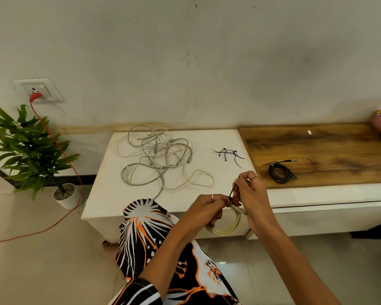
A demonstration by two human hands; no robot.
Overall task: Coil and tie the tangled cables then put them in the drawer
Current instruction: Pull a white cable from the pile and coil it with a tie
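- Coiled pale cable (226, 225) hangs below both hands, in the air in front of the white bench (110, 172), its loop dropping from the pinch point.
- Black tie (232, 192) runs up and slightly right from that point.
- Left hand (209, 208) is closed on the coil's top; right hand (249, 190), above and to the right, pinches the tie's free end.
- Tangled cables (158, 155) lie farther back on the bench, nearer the left hand.

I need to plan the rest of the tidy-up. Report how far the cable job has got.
Done: one black cable lies coiled on the wooden top. In hand: both hands, left and right, are fastening a black tie on a coiled yellowish cable. Left: the tangled pale cables on the white table, spare ties, and stowing everything.
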